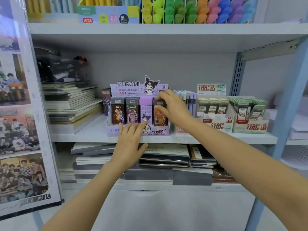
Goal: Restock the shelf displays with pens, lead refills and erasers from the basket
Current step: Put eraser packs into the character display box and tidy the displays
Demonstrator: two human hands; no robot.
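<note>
The right hand [171, 107] pinches a dark orange-printed lead-refill box [160, 118], apparently seating it in the purple cardboard Kuromi display [160, 131]. The left hand [131, 140], fingers straight, braces the front. Next, press it level.

Clearance exists above the Kuromi display box [113, 130], up to the upper shelf [150, 42]. Bare middle shelf [93, 130] separates it from the notebook stack [71, 105] at left; the pen box [188, 99] stands just beside it at right. The right hand [171, 107], pinching a refill pack [160, 119], fills the rightmost slot.
</note>
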